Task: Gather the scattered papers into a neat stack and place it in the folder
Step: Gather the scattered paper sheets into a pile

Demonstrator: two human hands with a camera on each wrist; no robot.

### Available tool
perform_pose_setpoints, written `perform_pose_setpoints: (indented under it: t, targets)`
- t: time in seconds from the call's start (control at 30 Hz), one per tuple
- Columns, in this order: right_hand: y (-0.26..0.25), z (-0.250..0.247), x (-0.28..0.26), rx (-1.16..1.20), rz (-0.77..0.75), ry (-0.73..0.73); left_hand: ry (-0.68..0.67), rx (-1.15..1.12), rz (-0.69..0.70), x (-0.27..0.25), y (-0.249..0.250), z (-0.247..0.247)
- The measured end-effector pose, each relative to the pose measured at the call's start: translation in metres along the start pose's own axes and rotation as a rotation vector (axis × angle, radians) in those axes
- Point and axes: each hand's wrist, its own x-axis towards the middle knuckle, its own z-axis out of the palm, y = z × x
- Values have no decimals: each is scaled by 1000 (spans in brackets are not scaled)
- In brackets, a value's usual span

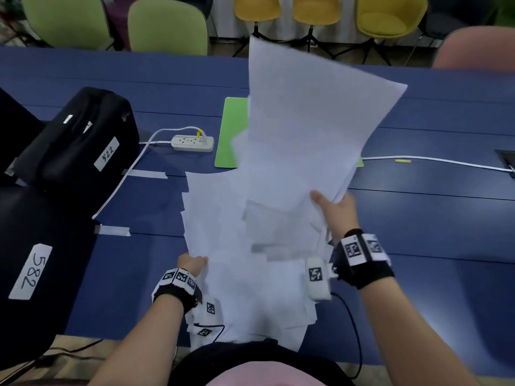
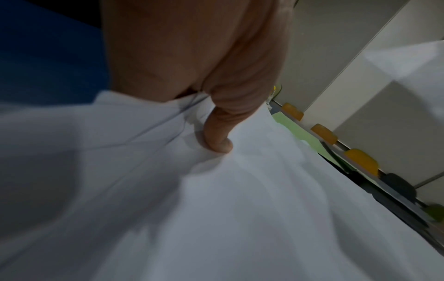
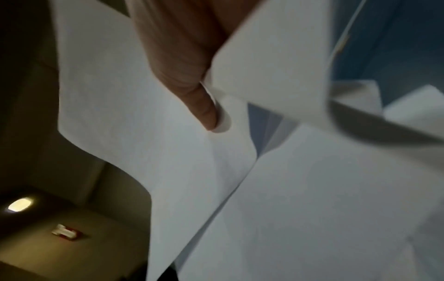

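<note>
A loose pile of white papers (image 1: 223, 218) lies spread on the blue table (image 1: 432, 224) in front of me. My right hand (image 1: 335, 207) pinches a few raised sheets (image 1: 309, 121) by their lower right corner, and they stand tilted up over the pile; its thumb (image 3: 204, 106) lies on the paper in the right wrist view. My left hand (image 1: 193, 263) grips the near left edge of the pile, thumb (image 2: 217, 136) pressed into the white paper (image 2: 216, 209). A green folder (image 1: 231, 135) lies flat behind the pile, mostly hidden by the raised sheets.
A white power strip (image 1: 192, 142) and its cable lie left of the folder. Two black bags with labels 522 (image 1: 80, 140) and 582 (image 1: 30, 271) sit at the left. Another white cable (image 1: 434, 160) runs across the right. Chairs (image 1: 167, 26) line the far side.
</note>
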Motion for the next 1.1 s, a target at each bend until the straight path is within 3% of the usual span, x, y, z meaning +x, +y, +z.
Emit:
perform_pose_setpoints:
  t: [0.1,0.27,0.43,0.6,0.77,0.9,1.0,1.03,1.1]
  targets:
    - [59,9,-5,-103,208,-26,-52,42,11,3,1,4]
    - [128,7,-9,-504,477,-79,-113,35,-1,3,6,9]
    - [137,5,-10,-748,358,-175,-227,-191,-32,4,8,16]
    - [131,0,-10,-892,266,-426,-316,-232,6,8,11,24]
    - [134,-29,4,-865,314,-176,-224,-107,19,19,16,22]
    - [142,-22,-1,-870,255,-330,-228,-17,-3,22,14,28]
    - [142,-13,-3,-837,219,-426,-339,-78,6,21,18,22]
    - [141,-16,-1,-800,224,-369,-361,-110,21,31,17,20]
    - [138,-29,3,-778,265,-83,-368,-108,44,62,9,22]
